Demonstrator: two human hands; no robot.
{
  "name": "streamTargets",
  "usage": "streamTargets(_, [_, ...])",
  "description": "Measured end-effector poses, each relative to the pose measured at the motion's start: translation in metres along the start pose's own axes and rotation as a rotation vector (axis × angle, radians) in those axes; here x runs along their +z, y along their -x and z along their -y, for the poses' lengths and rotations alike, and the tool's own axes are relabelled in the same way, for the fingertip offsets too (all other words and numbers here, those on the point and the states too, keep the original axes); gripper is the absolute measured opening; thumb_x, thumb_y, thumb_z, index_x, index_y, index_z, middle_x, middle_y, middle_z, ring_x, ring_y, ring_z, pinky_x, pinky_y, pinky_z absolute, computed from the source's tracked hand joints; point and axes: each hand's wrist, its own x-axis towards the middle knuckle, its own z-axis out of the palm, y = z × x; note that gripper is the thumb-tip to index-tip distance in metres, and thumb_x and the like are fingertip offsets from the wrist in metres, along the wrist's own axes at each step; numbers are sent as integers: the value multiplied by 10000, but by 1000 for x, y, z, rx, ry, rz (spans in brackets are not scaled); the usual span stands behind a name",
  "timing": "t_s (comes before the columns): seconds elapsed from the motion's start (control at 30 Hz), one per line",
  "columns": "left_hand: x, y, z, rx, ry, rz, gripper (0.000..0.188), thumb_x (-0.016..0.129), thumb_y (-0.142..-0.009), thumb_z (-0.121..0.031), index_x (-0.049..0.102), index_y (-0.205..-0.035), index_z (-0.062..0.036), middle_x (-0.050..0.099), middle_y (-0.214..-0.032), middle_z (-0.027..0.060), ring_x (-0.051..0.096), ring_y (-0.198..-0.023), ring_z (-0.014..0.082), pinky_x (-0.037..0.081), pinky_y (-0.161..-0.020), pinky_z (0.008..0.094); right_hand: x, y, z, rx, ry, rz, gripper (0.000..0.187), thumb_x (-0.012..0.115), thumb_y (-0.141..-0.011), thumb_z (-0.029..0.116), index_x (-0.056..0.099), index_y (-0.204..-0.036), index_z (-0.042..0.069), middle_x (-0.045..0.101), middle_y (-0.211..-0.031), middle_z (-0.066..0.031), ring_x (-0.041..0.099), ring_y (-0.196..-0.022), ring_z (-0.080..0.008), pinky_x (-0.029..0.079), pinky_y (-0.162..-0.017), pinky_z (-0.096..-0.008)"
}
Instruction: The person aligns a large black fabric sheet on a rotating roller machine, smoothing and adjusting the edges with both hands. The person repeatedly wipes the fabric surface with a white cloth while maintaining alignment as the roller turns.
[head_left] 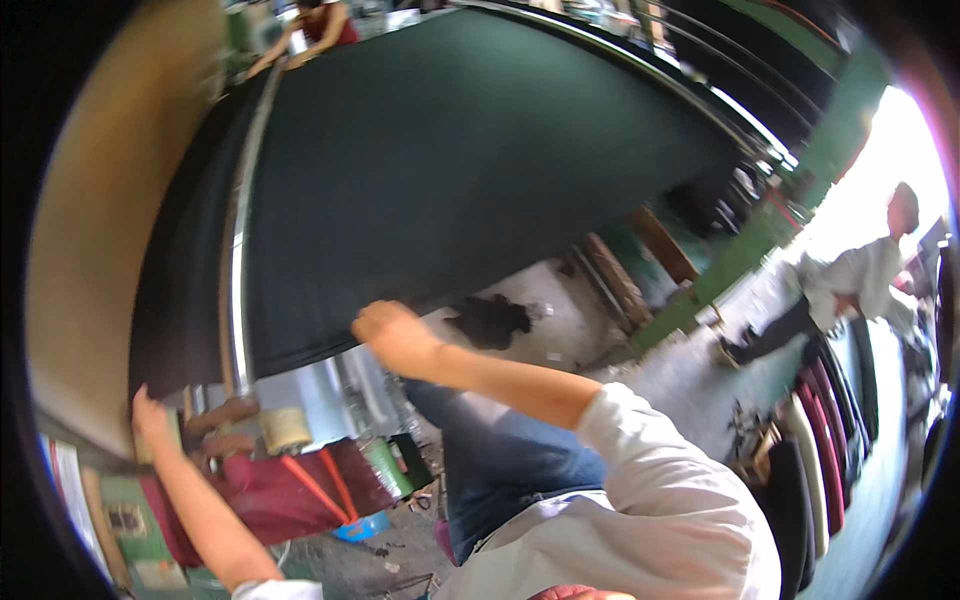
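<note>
1 wide black cloth (450, 170) spreads before the person; a silver bar (238, 270) across its left part points away, but its long axis is unclear. The right hand's (393, 337) fingers curl at its near edge, the left hand's (151, 418) meet its near-left corner; blur hides either grip. A far co-worker (330, 25) is cut off; the floor (650, 378) is grey.

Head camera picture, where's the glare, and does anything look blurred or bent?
Head view: the bright opening at right is blown out; head view: the metal bar carries a glare streak and curves, and the dark cloth shows a soft sheen; head view: the far person in red looks blurred.
</note>
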Motion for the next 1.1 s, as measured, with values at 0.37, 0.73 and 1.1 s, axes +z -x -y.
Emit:
streamTargets(0.37, [42, 8, -102, -953, 1030, 303, 351, 540, -984, -380, 612, -1248, -160, 661, -977, -91, 320, -402, 26, 227, -317, 165, -29, -21, -88, 157, 441, -121, 130, 571, -757, 118, 564, -878, 71, 522, -896, -101, 521, -902, -256, 418, -788, -364])
streamTargets(0.73, [34, 2, -52, -911, 1049, 113, 334, 482, -1004, -271, 523, -1300, -120, 577, -1351, -62, 349, -424, 35, 265, -332, 164, -38, 53, -82, 120, 327, 104, 90, 567, -724, 85, 553, -806, 53, 571, -868, -106, 579, -856, -280, 454, -752, -381])
streamTargets(1.1, [34, -2, -70, -1001, 944, -2, 230, 517, -983, -247, 571, -1183, -148, 688, -1168, -39, 362, -421, 48, 262, -342, 162, -16, 15, -45, -17, 249, 8, 128, 576, -769, 145, 580, -865, 60, 575, -889, -100, 577, -888, -250, 455, -783, -355])
